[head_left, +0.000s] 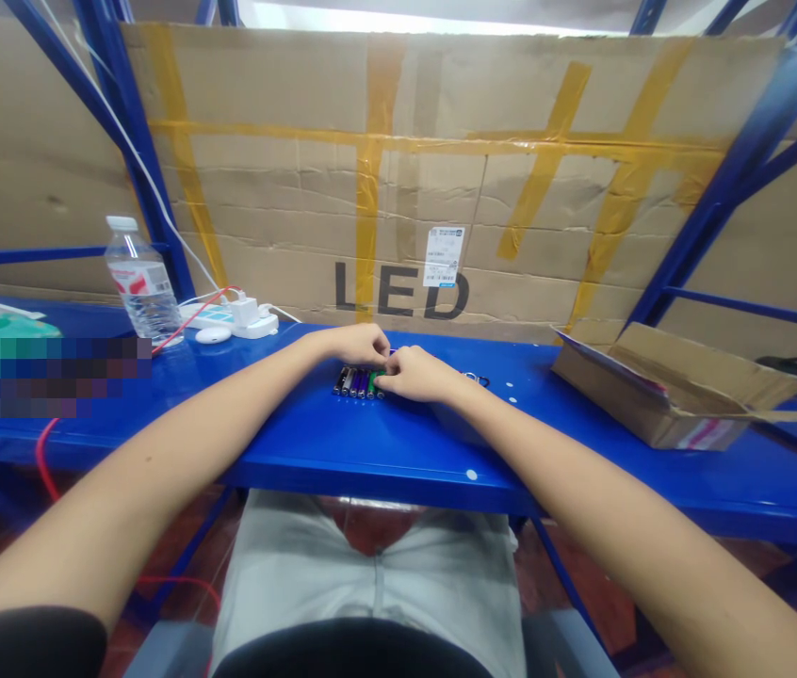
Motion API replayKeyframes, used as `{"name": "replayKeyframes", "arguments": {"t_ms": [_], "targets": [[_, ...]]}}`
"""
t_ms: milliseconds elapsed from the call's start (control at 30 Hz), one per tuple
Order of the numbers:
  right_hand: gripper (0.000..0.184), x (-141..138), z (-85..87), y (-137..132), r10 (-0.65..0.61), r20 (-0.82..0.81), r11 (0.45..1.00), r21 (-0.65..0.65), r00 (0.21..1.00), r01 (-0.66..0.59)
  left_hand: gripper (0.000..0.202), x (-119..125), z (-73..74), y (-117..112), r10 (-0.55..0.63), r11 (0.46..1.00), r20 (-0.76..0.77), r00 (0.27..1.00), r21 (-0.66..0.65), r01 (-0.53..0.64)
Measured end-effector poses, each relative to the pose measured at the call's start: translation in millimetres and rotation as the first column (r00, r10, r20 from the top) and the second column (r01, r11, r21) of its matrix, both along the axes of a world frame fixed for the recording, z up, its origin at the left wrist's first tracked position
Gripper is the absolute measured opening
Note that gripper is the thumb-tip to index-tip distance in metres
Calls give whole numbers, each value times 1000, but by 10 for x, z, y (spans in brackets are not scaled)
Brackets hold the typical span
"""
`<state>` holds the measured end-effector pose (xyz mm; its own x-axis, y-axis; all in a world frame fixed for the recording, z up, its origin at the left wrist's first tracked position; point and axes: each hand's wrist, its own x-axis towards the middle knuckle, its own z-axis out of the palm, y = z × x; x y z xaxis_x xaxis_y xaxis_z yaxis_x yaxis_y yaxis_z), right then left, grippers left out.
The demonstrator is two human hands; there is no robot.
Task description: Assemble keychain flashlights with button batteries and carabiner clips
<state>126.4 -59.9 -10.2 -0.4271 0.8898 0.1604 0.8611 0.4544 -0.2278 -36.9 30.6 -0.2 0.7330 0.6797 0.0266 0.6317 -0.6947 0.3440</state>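
Observation:
Both my hands meet over a short row of small cylindrical items (356,382), dark, purple and green, lying side by side on the blue shelf table (342,443). My left hand (358,343) is curled, fingers closed at the far end of the row. My right hand (416,374) is also closed, pinching at the row's right end near a green piece. What exactly each hand grips is too small to tell.
A water bottle (141,280) stands at the left, beside a white power strip (235,317) with a red cable. An open cardboard box (674,386) lies at the right. A taped cardboard wall marked LED (402,290) backs the table. Small dark bits (478,379) lie right of my hands.

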Motion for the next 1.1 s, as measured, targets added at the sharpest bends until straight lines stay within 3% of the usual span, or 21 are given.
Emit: {"name": "replayKeyframes", "arguments": {"t_ms": [133, 400, 633, 733, 867, 1100], "targets": [[19, 13, 64, -31, -74, 64, 996, -40, 995, 77, 23, 5, 15, -17, 1, 1000, -4, 1000, -11, -1], [22, 122, 228, -96, -137, 192, 980, -115, 972, 161, 22, 14, 69, -92, -49, 995, -13, 999, -87, 48], [13, 130, 222, -63, -106, 158, 985, -118, 982, 126, 23, 78, 40, -78, -62, 992, 106, 992, 116, 49], [19, 279, 308, -1, -135, 96, 980, -131, 986, 147, 28, 134, 25, -123, -99, 980, 71, 993, 179, 85], [27, 529, 427, 107, -224, 22, 973, -50, 974, 225, 41, 205, 13, -216, -115, 965, -21, 993, 233, 117], [23, 632, 391, 221, -311, -73, 950, -32, 948, 310, 46, 235, 5, -272, -100, 908, -145, 984, 391, 150]]}}
